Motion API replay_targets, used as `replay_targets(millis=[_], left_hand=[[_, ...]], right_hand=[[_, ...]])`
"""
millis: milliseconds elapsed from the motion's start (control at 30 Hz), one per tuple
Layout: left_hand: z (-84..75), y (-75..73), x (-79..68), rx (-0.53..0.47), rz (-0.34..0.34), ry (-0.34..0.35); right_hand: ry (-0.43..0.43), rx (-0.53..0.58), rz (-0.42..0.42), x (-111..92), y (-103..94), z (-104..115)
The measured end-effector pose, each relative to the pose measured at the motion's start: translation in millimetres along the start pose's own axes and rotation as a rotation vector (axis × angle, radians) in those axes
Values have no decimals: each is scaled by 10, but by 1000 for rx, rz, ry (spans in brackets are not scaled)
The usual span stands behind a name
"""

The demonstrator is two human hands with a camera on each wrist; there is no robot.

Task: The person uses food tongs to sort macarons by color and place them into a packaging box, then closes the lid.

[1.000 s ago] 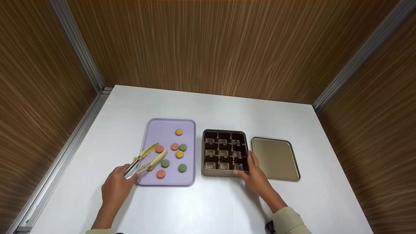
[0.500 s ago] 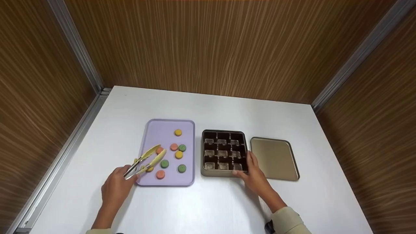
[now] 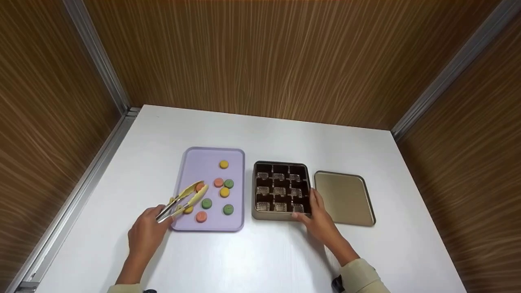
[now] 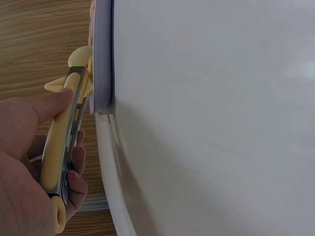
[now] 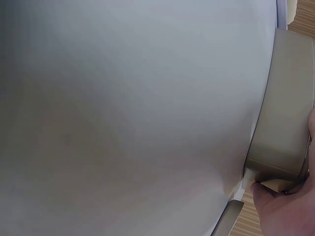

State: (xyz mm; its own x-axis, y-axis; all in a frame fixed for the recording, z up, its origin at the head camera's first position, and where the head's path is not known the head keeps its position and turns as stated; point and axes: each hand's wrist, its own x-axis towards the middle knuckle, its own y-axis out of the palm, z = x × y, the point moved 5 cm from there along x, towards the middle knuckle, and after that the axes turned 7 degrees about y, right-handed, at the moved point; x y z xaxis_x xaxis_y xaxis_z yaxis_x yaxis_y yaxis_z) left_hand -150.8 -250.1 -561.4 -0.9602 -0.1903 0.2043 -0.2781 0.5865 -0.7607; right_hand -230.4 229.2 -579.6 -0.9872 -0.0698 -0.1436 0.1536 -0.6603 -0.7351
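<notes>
Left grip: the fingers [image 4: 78, 160] of the left hand [image 3: 146, 234] are curled round the tongs [image 3: 197, 197], the thumb laid along one pale yellow handle and the fingertips against the opposite arm.
Right grip: thumb and fingers of the right hand [image 3: 321, 224] hold the near right corner of the box [image 3: 272, 216], the thumb at its near edge, the others along its right side.
Left pose: back of the hand uppermost, near the tray's near left corner, the forearm slanting in from below.
Right pose: the wrist angles up and leftward out of a beige sleeve [image 3: 360, 274].
Tongs' tips: partly spread, beyond the left hand, on either side of a pink disc [image 3: 199, 187]; whether both touch it cannot be told.
Under the tongs: a yellow disc [image 3: 188, 210], partly covered by the lower arm.
Purple tray [image 3: 203, 154]: carries these and seven more pink, green and yellow discs, mostly to the right of the tips.
Box position: right of the tray, apart from it, with a dark insert of three rows of three compartments.
Lid [image 3: 346, 199]: flat on the white tabletop [image 3: 252, 260], just right of the box.
Far side: a wood-grain wall [image 3: 252, 61].
</notes>
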Motion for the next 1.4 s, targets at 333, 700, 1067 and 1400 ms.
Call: replay_targets(millis=[333, 700, 1067, 1400], left_hand=[[-17, -20, -3, 1, -14, 1], [-56, -46, 7, -2, -5, -13], [-171, -71, 12, 0, 2, 10], [-344, -61, 0, -27, 26, 51]], right_hand=[[0, 0, 2, -8, -4, -1], [3, 2, 12, 2, -21, -6], [4, 16, 10, 0, -28, -5], [-4, 5, 3, 0, -12, -15]])
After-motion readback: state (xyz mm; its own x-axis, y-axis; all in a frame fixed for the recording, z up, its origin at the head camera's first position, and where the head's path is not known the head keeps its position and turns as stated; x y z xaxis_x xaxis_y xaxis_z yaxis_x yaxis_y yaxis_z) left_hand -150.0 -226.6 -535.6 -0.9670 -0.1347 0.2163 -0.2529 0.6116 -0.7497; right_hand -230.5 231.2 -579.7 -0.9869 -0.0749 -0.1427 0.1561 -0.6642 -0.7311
